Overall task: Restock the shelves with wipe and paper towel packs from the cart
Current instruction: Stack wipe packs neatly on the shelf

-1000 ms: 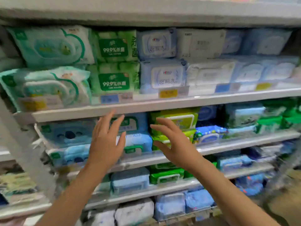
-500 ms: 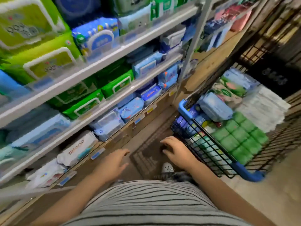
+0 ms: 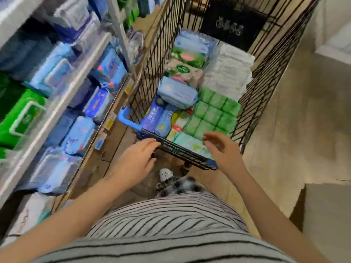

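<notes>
- Currently left hand (image 3: 136, 162) open, fingers straight, tips at near rim of the cart (image 3: 176, 148); contact unclear
- right hand (image 3: 222, 150) open, fingers loosely bent, over pale green pack (image 3: 188, 142) just inside that rim
- green multipack (image 3: 212, 114) just beyond my right fingers; blue wipe pack (image 3: 176, 93) further ahead; shelves (image 3: 57, 103) off my left

Printing on cart packs (image 3: 152, 118) blurred, shelf tags (image 3: 109, 123) unreadable
</notes>
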